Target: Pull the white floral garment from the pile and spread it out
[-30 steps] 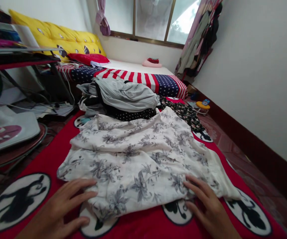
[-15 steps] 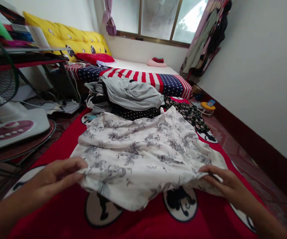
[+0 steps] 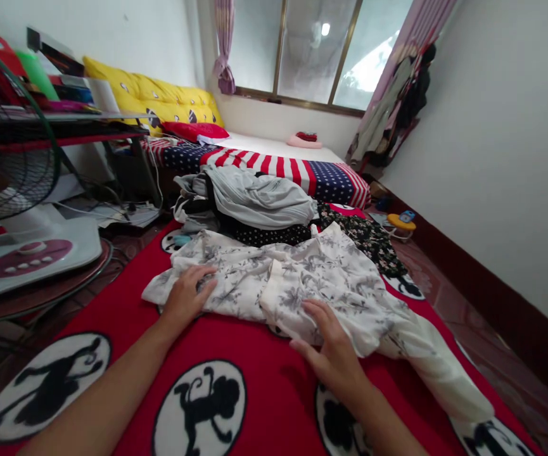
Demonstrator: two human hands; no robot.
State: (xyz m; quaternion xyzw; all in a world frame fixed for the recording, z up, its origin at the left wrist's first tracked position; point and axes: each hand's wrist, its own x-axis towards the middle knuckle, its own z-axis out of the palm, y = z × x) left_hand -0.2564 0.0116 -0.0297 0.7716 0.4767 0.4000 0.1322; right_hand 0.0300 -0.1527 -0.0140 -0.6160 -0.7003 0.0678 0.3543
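A white garment with a grey floral print (image 3: 321,285) lies folded over on a red blanket (image 3: 264,380), and a long white part of it (image 3: 438,373) trails toward the lower right. My left hand (image 3: 187,297) rests flat on the garment's left part, holding nothing. My right hand (image 3: 328,345) lies on the garment's near folded edge, fingers spread and not gripping it. Black-and-white monkey circles (image 3: 201,408) print the blanket below both hands.
A heap of grey and black polka-dot clothes (image 3: 254,206) and a dark floral cloth (image 3: 363,237) lie just beyond the garment. Behind stands a bed with a stars-and-stripes cover (image 3: 274,168). A floor fan (image 3: 12,164) stands left; a wall (image 3: 483,158) runs right.
The garment's near edge, lifted in both hands earlier, is now folded over toward the far side, leaving it narrower. Both hands have let go of the edge and lie flat on the cloth.
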